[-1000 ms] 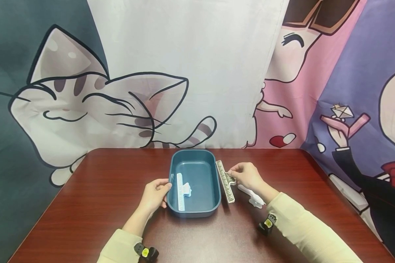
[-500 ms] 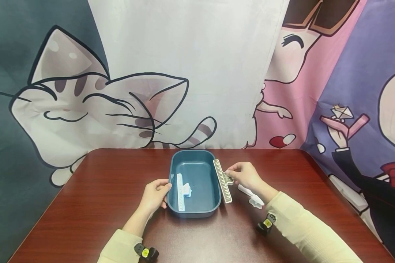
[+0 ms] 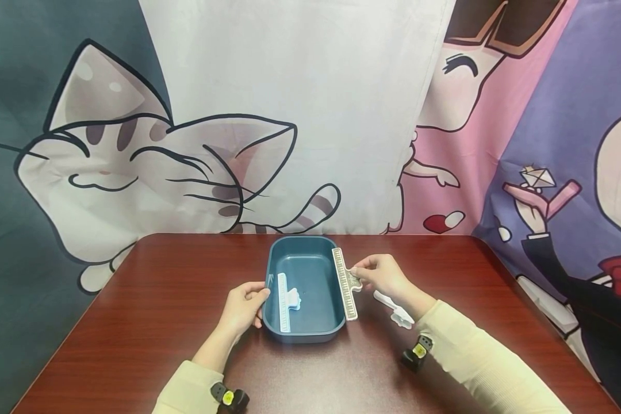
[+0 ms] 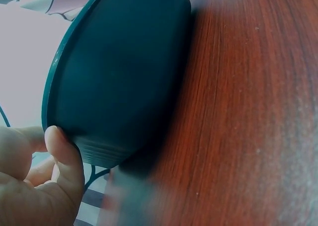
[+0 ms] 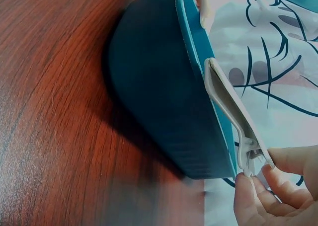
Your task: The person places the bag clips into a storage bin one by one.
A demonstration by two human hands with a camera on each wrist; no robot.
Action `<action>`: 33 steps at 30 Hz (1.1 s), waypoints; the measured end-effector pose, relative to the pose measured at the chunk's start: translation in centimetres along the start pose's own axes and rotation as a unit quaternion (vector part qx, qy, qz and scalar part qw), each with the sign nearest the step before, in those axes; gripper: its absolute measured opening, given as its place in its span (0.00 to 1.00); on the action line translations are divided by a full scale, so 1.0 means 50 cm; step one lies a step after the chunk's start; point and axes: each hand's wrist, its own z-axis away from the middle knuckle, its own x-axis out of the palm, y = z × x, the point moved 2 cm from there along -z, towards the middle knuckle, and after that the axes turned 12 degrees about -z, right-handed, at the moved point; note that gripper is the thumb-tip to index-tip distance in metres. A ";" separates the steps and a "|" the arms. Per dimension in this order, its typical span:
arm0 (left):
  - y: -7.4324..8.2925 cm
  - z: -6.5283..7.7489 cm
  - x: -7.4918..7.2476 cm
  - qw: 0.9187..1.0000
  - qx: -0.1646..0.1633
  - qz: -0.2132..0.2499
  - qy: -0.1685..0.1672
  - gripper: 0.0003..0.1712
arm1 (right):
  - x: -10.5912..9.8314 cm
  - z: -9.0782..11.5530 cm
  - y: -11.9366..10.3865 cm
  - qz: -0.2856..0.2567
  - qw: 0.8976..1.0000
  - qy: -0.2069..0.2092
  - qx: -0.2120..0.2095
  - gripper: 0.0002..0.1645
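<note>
A dark blue rectangular bin (image 3: 310, 305) stands on the table; its outer wall fills much of both wrist views. At its left rim, my left hand (image 3: 242, 305) holds the edge with thumb and fingers. My right hand (image 3: 385, 275) pinches the handle of a beige clip with ruler markings (image 3: 345, 286). That clip overlaps the bin's right rim, and in the right wrist view its long jaws (image 5: 228, 99) lie against the rim. Inside the bin, a pale blue-white ruler clip (image 3: 283, 305) lies near the left wall.
Beneath my right forearm, a white clip (image 3: 395, 309) lies on the reddish-brown wooden table (image 3: 186, 270). Behind the table's far edge hangs a cartoon-printed cloth (image 3: 300, 144).
My right hand has moved left with the beige clip, from beside the bin to over its right rim. The left hand and the bin have stayed in place.
</note>
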 end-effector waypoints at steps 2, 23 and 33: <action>0.001 0.001 0.000 1.000 -0.001 -0.001 0.000 0.18 | 0.003 0.000 -0.002 -0.004 1.000 -0.003 0.002 0.09; 0.004 0.001 -0.001 1.000 -0.007 -0.005 0.000 0.18 | 0.021 0.006 -0.028 0.004 0.999 -0.005 0.032 0.07; 0.005 0.002 -0.001 1.000 -0.007 -0.005 -0.001 0.18 | 0.031 0.005 -0.031 0.005 1.000 -0.004 0.023 0.06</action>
